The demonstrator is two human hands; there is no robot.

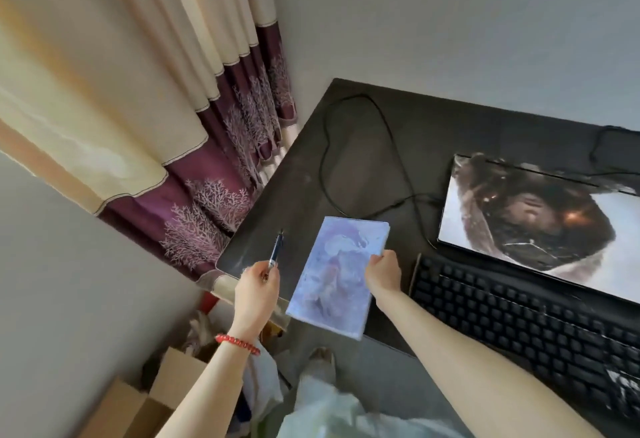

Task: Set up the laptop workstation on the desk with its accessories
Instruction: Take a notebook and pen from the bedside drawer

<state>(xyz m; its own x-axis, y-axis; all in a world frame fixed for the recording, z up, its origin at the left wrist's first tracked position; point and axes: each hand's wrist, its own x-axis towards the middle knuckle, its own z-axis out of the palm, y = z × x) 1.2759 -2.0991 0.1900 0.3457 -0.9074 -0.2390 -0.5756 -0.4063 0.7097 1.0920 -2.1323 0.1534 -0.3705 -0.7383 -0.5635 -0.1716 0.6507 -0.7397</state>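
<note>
- Head view: the right hand [382,271] pinches the notebook [341,275] by its right long edge, thumb on top. The book hangs over the desk's [346,167] front-left corner, near end poking out past the front edge, so it looks carried rather than set down yet.
- The notebook's long axis runs from the front edge toward the back, tipped a bit right. Bare desk lies just past its far end, inside the loop of black cable [349,160].
- The left hand [258,294] grips a blue pen [275,252], tip pointing away toward the left edge, just left of the notebook and not touching it.
- The laptop [533,216] sits open to the right with the black keyboard [526,323] in front of it.
- My guess: the right hand does the placing, a short push forward and down.
</note>
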